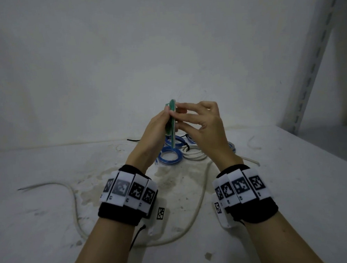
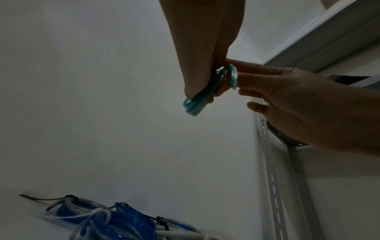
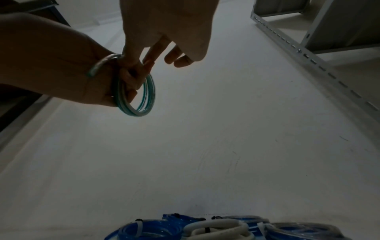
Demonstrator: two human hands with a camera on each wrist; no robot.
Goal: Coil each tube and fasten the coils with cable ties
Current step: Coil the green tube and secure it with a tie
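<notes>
I hold a green tube coil (image 1: 172,119) upright and edge-on above the table, between both hands. My left hand (image 1: 159,123) grips its left side, with fingers curled through the ring (image 3: 141,104). My right hand (image 1: 189,115) reaches in from the right and pinches the upper turn of the coil (image 2: 232,76) between thumb and forefinger, its other fingers spread. A loose end of the tube (image 3: 98,66) curves over my left hand (image 3: 53,65). In the left wrist view my left hand (image 2: 203,53) comes down from above and my right hand (image 2: 287,100) enters from the right.
Tied blue coils (image 1: 170,155) and a white coil (image 1: 193,153) lie on the white table (image 1: 52,220) under my hands. A long loose white tube (image 1: 75,200) loops across the near table. A black cable tie (image 1: 133,140) lies by the wall. A slotted shelf upright (image 1: 316,51) stands at right.
</notes>
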